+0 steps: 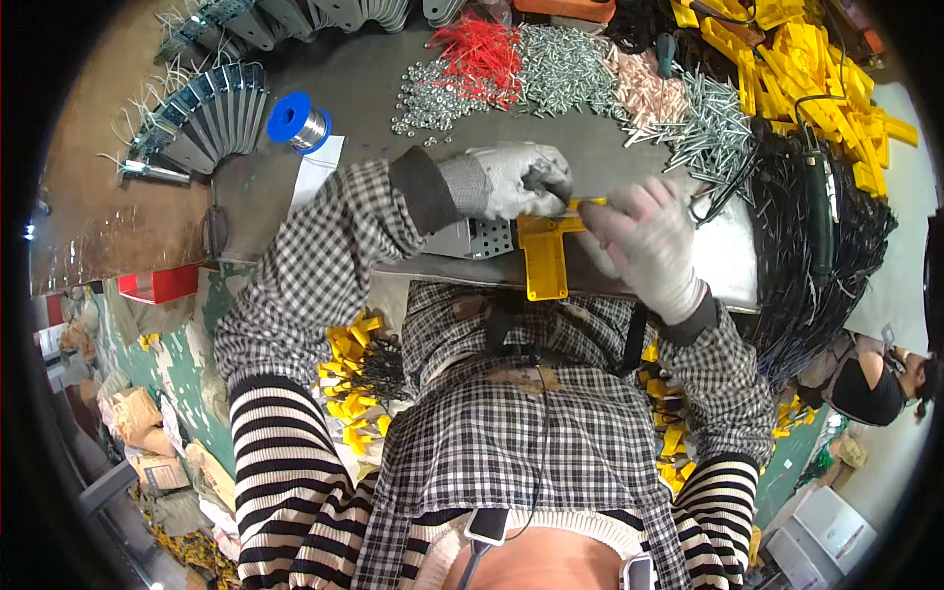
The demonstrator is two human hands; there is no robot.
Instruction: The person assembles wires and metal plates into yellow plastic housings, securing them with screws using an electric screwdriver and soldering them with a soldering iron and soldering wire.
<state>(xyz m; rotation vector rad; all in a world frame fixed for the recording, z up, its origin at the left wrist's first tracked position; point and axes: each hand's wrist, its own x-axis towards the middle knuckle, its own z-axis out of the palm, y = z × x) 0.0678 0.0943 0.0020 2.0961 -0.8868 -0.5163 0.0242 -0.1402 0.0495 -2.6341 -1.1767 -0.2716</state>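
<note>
Checked apron (472, 433), below yellow case (544, 261). Left hand (513, 180) pinching case's top. Right hand (646, 241) blurred, cannot tell grip. Loosened pinch could drop case.

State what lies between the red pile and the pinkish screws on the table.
The head view shows silvery screws heaped between the red pile and the pinkish screws.

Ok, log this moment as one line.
left hand: at far end of yellow casing | right hand: blurred, same end | beyond: screws, blue spool
</note>
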